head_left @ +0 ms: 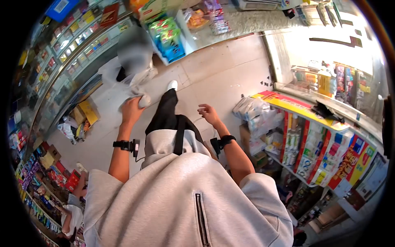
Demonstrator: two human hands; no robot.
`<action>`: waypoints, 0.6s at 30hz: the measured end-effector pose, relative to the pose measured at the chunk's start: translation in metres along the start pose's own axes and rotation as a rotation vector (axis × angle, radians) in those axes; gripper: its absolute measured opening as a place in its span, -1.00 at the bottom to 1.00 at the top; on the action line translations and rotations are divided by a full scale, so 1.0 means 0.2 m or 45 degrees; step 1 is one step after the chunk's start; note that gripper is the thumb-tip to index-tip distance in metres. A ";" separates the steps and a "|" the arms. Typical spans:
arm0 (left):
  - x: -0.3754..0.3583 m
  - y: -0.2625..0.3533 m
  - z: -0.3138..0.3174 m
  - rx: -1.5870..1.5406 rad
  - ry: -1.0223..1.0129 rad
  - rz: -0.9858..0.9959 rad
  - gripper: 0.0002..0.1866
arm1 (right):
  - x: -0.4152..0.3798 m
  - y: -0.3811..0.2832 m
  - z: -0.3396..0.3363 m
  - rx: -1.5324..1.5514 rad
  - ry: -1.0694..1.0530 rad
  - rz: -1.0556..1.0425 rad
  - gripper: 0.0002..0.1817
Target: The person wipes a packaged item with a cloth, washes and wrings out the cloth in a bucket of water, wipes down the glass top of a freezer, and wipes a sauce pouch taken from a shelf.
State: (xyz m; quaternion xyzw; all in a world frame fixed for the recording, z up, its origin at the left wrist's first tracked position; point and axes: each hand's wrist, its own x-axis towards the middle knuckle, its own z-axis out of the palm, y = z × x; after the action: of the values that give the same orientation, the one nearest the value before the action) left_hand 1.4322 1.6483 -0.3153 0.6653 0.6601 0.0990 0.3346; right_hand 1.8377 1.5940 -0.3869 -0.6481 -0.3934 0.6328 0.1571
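My left hand (pixel 131 109) is closed around a pale, roundish item (pixel 144 101), too blurred to name, just below a whitish plastic bag (pixel 142 78). Over the bag is a blurred grey round shape (pixel 135 48). My right hand (pixel 209 114) hangs over the floor with its fingers apart and nothing in them. Black bands with small devices are on both wrists.
Glass display shelves (pixel 61 70) curve along the left. A counter (pixel 242 22) with snack packets crosses the top. At the right stands a stocked shelf (pixel 304 144) beside plastic-wrapped packs (pixel 251 109). Another person (pixel 74 218) is at the lower left.
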 end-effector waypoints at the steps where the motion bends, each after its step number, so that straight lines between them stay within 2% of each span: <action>1: 0.01 -0.02 0.04 0.027 -0.020 -0.077 -0.50 | 0.03 0.02 -0.14 -0.109 0.016 0.077 -0.62; 2: 0.04 -0.04 0.08 0.055 -0.032 -0.146 -0.50 | 0.05 0.00 -0.27 -0.163 0.042 0.126 -0.64; 4: 0.04 -0.02 0.08 -0.032 -0.175 -0.496 -0.49 | 0.09 -0.04 -0.51 -0.391 0.095 0.190 -0.67; 5: -0.02 -0.08 0.14 -0.038 -0.100 -0.468 -0.50 | 0.08 -0.09 -0.61 -0.407 0.097 0.193 -0.67; 6: -0.05 -0.13 0.22 -0.038 -0.013 -0.434 -0.51 | 0.12 -0.16 -0.72 -0.694 0.162 0.150 -0.68; 7: -0.06 -0.08 0.23 -0.126 -0.024 -0.464 -0.51 | 0.16 -0.21 -0.84 -0.979 0.227 0.106 -0.69; 8: -0.09 -0.03 0.23 -0.213 -0.045 -0.497 -0.51 | 0.20 -0.24 -0.98 -1.095 0.287 0.055 -0.68; 10: -0.15 0.02 0.33 -0.199 -0.191 -0.724 -0.50 | 0.33 -0.35 -1.27 -1.279 0.466 -0.021 -0.65; 12: -0.18 0.17 0.40 -0.085 -0.260 -0.872 -0.56 | 0.52 -0.50 -1.61 -1.386 0.671 -0.159 -0.61; 14: -0.22 0.30 0.50 -0.200 -0.203 -0.956 -0.66 | 0.69 -0.77 -1.96 -1.342 0.929 -0.368 -0.61; 15: -0.23 0.38 0.54 -0.206 -0.208 -1.031 -0.65 | 0.80 -0.89 -2.15 -1.337 0.970 -0.520 -0.59; 17: -0.24 0.53 0.64 -0.210 -0.195 -1.123 -0.65 | 1.04 -1.12 -2.51 -1.336 1.123 -0.649 -0.53; 18: -0.27 0.57 0.73 -0.204 -0.105 -1.204 -0.63 | 1.17 -1.25 -2.67 -1.355 1.188 -0.790 -0.49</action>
State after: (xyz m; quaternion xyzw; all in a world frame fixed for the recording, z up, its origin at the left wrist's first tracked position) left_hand 1.6033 1.5633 -0.3432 0.2678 0.8667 -0.0399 0.4189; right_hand 2.2375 2.0773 -0.2954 -0.6961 -0.7013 -0.0530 0.1441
